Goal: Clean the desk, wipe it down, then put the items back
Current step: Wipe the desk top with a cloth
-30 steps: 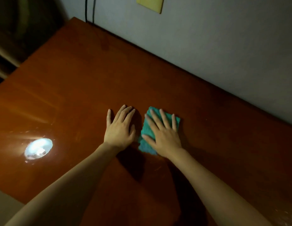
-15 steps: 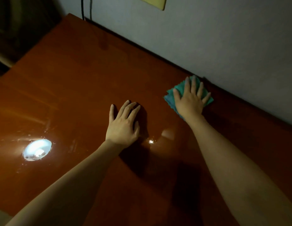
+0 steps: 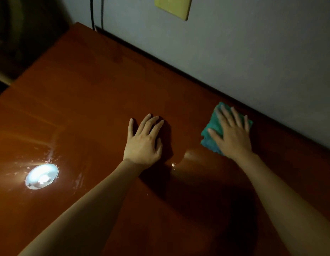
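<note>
A glossy reddish-brown desk (image 3: 90,93) fills the view, lit dimly. A teal cloth (image 3: 210,132) lies flat on it near the back edge, to the right of centre. My right hand (image 3: 232,133) presses on the cloth with straight, spread fingers and covers most of it. My left hand (image 3: 143,141) rests flat on the bare desk top at the centre, fingers straight, holding nothing. Both forearms reach in from the bottom of the frame.
A grey wall (image 3: 252,52) runs along the desk's back edge. On it hangs a yellow plate (image 3: 172,6), and two dark cables (image 3: 96,13) drop behind the desk's far left corner. A bright lamp reflection (image 3: 41,176) shines on the desk at left.
My right hand slid the cloth from beside the left hand out to the back edge, then drew it a little back toward me. The left hand stayed in place.
</note>
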A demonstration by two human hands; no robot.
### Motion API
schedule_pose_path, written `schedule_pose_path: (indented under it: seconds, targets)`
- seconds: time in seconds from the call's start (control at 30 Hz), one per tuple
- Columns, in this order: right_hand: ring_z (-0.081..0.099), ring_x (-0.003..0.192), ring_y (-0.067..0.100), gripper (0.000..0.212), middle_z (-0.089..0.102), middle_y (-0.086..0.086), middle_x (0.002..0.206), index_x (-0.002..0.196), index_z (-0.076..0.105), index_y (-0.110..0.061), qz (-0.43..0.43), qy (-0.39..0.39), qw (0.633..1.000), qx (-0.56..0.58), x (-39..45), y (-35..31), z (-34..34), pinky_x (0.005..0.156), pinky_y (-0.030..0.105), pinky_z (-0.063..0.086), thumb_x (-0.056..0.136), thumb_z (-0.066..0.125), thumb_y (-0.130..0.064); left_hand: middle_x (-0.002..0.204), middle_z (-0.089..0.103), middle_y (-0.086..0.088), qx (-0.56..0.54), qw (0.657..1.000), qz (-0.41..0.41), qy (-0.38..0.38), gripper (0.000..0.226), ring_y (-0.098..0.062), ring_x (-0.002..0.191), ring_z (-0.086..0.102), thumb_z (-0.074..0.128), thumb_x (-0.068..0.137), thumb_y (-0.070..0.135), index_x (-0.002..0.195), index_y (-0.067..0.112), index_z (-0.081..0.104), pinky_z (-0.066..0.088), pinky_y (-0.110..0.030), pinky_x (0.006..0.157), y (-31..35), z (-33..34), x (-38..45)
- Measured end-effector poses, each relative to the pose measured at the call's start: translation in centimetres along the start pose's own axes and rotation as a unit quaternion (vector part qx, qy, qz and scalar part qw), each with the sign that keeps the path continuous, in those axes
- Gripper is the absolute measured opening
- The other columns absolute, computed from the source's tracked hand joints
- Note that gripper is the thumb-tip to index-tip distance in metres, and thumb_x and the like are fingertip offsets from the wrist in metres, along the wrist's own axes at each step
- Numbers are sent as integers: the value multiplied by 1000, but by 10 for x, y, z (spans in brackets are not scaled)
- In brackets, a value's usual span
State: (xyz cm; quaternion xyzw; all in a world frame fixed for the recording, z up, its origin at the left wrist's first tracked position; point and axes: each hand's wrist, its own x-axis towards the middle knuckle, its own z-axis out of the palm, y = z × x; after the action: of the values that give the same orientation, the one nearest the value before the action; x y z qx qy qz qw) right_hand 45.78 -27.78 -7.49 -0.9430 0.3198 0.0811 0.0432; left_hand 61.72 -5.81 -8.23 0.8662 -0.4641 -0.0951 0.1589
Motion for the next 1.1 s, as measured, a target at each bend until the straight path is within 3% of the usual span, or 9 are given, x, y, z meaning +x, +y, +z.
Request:
schedule_pose_path:
  seconds: [0.17,0.3,0.4,0.5,0.6,0.73,0.87,1.0,1.1]
  targets:
    - [2,147,26,69,8,1,160,152,11,-20,152,14,987,55,66,-36,-9,114,60,-1,95,24,-57,147,39,-1,-13,999,-12,29,59,-17,143,20,32,85,38,140,20,42,-3,-51,116,2,2,10]
    - [-3,147,27,69,1,-2,160,152,4,-22,40,19,998,41,83,-80,-8,112,59,-6,95,23,-57,147,38,-4,4,998,-44,52,58,-18,143,20,35,84,33,141,20,41,1,-50,116,8,5,31]
    - [-5,147,25,71,-2,-6,160,152,2,-25,-76,1,997,11,53,-74,-5,112,56,-8,93,18,-61,146,40,-5,21,997,-38,57,63,-20,142,23,28,81,36,140,17,42,5,-51,114,10,7,33]
    - [12,146,24,74,14,-5,159,151,17,-26,-145,4,989,4,15,-33,1,113,57,4,88,16,-64,148,36,-6,28,998,-38,41,63,-20,144,19,26,83,36,142,17,39,2,-50,115,10,8,34]
    - [32,139,27,71,35,0,151,145,36,-23,-55,24,998,15,-16,25,8,110,58,18,86,27,-61,152,30,-7,30,998,-44,30,60,-19,145,12,29,88,34,145,16,34,-4,-47,116,12,8,33]
    - [9,146,22,74,13,-3,159,151,14,-27,96,15,995,22,-22,78,4,115,54,1,88,14,-65,152,31,-6,25,998,-60,24,62,-20,145,13,27,87,37,144,13,35,-1,-46,117,38,13,23]
    - [2,147,25,67,10,0,160,152,12,-21,215,29,973,75,14,51,-2,114,59,-3,96,19,-56,152,31,-5,5,999,31,-17,66,-21,145,13,23,84,40,144,15,35,-4,-44,116,106,36,8]
    - [1,147,26,69,6,-3,160,152,8,-23,84,31,995,50,2,22,6,112,57,-6,94,20,-59,151,32,-4,10,1000,28,0,63,-20,145,13,26,86,38,144,16,35,-2,-44,117,111,46,5]
    - [0,147,23,76,6,-7,160,152,9,-26,-13,9,1000,17,-38,24,12,113,55,-7,87,7,-64,150,35,-5,14,999,30,9,61,-21,144,17,27,86,36,142,14,38,3,-44,117,109,48,4]
